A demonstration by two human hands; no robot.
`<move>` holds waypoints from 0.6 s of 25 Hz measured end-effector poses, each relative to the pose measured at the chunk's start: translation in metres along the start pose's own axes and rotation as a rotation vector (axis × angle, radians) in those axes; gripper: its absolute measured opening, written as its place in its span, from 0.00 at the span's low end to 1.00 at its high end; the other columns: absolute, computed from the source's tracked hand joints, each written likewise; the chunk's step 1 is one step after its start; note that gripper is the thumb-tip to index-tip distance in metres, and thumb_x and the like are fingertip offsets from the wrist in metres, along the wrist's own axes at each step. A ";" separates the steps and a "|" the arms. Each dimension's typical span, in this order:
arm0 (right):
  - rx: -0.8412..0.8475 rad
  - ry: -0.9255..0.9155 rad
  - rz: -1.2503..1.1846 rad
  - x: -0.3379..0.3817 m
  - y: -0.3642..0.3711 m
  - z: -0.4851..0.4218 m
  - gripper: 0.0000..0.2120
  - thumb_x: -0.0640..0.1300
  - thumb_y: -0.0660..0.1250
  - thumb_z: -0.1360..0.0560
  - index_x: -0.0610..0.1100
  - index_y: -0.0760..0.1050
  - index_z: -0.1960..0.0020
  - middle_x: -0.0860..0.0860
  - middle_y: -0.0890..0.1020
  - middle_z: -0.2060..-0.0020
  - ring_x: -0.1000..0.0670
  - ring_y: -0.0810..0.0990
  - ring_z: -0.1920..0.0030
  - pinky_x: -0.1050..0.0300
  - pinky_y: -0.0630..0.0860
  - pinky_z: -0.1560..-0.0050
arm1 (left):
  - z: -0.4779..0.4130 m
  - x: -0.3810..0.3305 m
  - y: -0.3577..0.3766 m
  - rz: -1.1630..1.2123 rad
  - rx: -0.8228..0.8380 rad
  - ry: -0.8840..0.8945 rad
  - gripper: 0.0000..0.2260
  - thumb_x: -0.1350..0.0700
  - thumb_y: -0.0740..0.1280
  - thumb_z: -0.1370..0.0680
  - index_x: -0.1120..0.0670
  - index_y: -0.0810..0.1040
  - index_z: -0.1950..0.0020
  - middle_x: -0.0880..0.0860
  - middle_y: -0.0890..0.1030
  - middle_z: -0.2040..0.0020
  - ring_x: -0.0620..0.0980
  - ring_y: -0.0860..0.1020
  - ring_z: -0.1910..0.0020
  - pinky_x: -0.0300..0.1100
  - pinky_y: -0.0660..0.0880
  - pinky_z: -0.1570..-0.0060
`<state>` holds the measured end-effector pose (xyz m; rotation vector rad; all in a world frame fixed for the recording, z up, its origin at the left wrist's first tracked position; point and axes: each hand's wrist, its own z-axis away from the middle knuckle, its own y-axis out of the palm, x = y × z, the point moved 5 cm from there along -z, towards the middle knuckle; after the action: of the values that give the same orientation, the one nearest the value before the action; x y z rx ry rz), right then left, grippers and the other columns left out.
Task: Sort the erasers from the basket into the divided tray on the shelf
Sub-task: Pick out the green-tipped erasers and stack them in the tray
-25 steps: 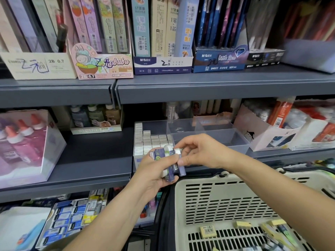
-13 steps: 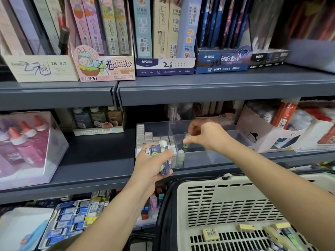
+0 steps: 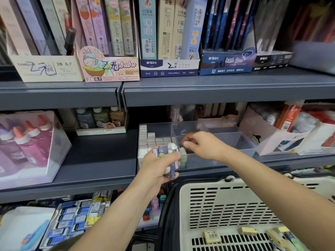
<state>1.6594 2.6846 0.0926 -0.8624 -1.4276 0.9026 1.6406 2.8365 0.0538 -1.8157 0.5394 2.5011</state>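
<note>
1. Left hand point(image 3: 159, 165) curls tight round several paper-sleeved erasers point(image 3: 165, 151), in front of the tray.
2. Rounded upright eraser point(image 3: 183, 155) stands inside the clear plastic divided tray point(image 3: 244, 142).
3. Right hand point(image 3: 204, 145) curls just above it; grip unclear.
4. Slotted cream basket point(image 3: 217, 205) holds flat yellow erasers point(image 3: 210, 237).

Grey-blue shelf point(image 3: 217, 95) across the middle of the frame. Clear, grey-tinted divided tray point(image 3: 243, 143) at centre, white erasers point(image 3: 152, 140) in rows in its left part. Purple-and-white erasers point(image 3: 163, 151) with a green mark, lower centre. Cream basket point(image 3: 226, 205) with slotted walls and black rim, lower right; pale yellow erasers point(image 3: 210, 237) inside. Pink box point(image 3: 108, 69) with rabbit drawing, upper left.
</note>
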 end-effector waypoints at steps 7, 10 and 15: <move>0.089 -0.167 -0.510 0.031 -0.005 0.020 0.03 0.41 0.69 0.27 0.48 0.80 0.55 0.52 0.82 0.67 0.58 0.80 0.67 0.67 0.75 0.65 | 0.005 -0.001 0.006 -0.058 0.066 -0.016 0.07 0.62 0.72 0.29 0.55 0.78 0.53 0.52 0.80 0.63 0.47 0.77 0.67 0.40 0.74 0.70; 0.090 -0.044 -0.620 0.016 -0.013 0.020 0.05 0.37 0.69 0.27 0.43 0.80 0.52 0.51 0.84 0.66 0.58 0.82 0.66 0.67 0.77 0.64 | 0.007 -0.002 0.003 -0.036 0.037 -0.029 0.06 0.61 0.72 0.29 0.56 0.78 0.54 0.51 0.81 0.67 0.46 0.78 0.69 0.41 0.75 0.69; -0.220 0.040 -0.556 -0.003 -0.048 0.003 0.09 0.34 0.70 0.29 0.48 0.78 0.58 0.51 0.83 0.64 0.56 0.81 0.62 0.61 0.79 0.52 | 0.003 -0.010 -0.009 0.057 -0.034 -0.037 0.07 0.59 0.73 0.29 0.57 0.76 0.57 0.53 0.78 0.67 0.47 0.78 0.66 0.43 0.79 0.70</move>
<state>1.6562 2.6612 0.1344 -0.5858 -1.6361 0.3115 1.6425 2.8481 0.0615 -1.7862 0.5584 2.5904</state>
